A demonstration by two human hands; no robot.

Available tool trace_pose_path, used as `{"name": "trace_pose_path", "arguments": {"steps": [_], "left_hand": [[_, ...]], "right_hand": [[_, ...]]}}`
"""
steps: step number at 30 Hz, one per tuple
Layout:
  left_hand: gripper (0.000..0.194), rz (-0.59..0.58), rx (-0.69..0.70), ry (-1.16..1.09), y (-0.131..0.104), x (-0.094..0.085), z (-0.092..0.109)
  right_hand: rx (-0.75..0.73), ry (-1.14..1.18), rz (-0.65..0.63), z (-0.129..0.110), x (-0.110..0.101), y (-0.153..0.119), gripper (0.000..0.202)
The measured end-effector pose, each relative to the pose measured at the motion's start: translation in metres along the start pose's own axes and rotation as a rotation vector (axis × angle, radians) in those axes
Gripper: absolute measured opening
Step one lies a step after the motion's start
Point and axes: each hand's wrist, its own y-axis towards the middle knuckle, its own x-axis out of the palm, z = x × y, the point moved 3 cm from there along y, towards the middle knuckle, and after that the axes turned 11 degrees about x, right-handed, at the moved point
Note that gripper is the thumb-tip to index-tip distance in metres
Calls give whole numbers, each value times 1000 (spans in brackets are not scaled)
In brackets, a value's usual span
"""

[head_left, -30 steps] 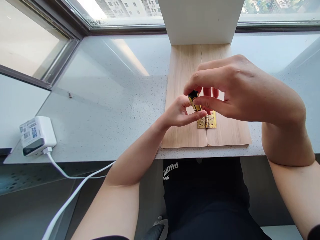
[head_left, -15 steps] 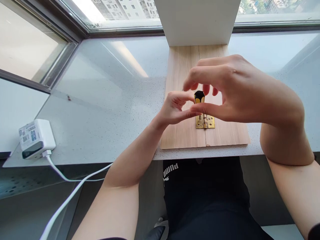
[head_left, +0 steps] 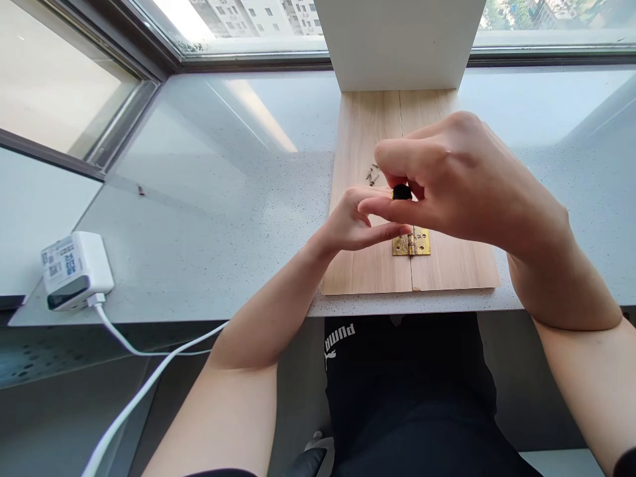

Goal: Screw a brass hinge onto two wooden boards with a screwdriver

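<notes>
My right hand (head_left: 447,179) is closed around the black and yellow handle of a screwdriver (head_left: 401,192), seen nearly end-on from above. The tool stands over a brass-coloured hinge (head_left: 417,242), which lies across the seam between two light wood boards (head_left: 368,271). From the left, my left hand (head_left: 350,218) reaches in low beside the tool, thumb and forefinger curved toward the hinge. Its thumb tip is at the hinge's upper edge. My right hand hides the screwdriver's shaft and tip, and what the left fingertips pinch. Several small screws (head_left: 371,176) lie on the left board.
The boards rest on a pale speckled counter (head_left: 223,218) by the windows. A white upright panel (head_left: 397,46) stands at their far end. At left sits a white charger block (head_left: 77,270) with a white cable (head_left: 134,397) hanging past the counter's front edge.
My right hand has turned and its loosely spread fingers have closed round the screwdriver handle. The screws on the left board have come into sight. My left hand stays by the hinge.
</notes>
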Motion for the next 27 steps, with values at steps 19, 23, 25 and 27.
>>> {"name": "trace_pose_path", "arguments": {"steps": [19,23,25,27], "left_hand": [[43,-8,-3,-28,5,-4,1],[32,-23,47,-73,8,-4,2],[25,-32,63,-72,7,-6,1],[25,-26,50,-33,4,-8,-1]], "right_hand": [[-17,24,-1,-1,-6,-3,40],[77,-73,6,-6,-4,-3,36],[19,-4,-9,-3,-6,-6,19],[-98,100,-41,0,-9,-10,10]]}}
